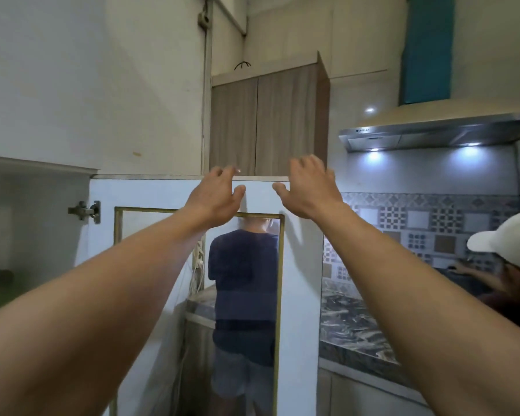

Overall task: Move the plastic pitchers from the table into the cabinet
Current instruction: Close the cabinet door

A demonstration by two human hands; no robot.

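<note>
Far left, the cabinet [27, 211] stands open, pale inside, something green low on its shelf, too dim to name; no pitcher can be made out anywhere. A metal hinge [86, 211] sits at the edge of the open cabinet door [150, 193], white with a gold-framed glass panel, and through the glass a person in a dark shirt [243, 265]. Both arms are up at the door's top edge: left hand [215, 198] empty, fingers curled loosely, and just beside it the right hand [308, 187], empty too, fingers spread. Further right, a marbled countertop [351, 328] under a lit range hood [433, 135], and a white cap [505, 232].
</note>
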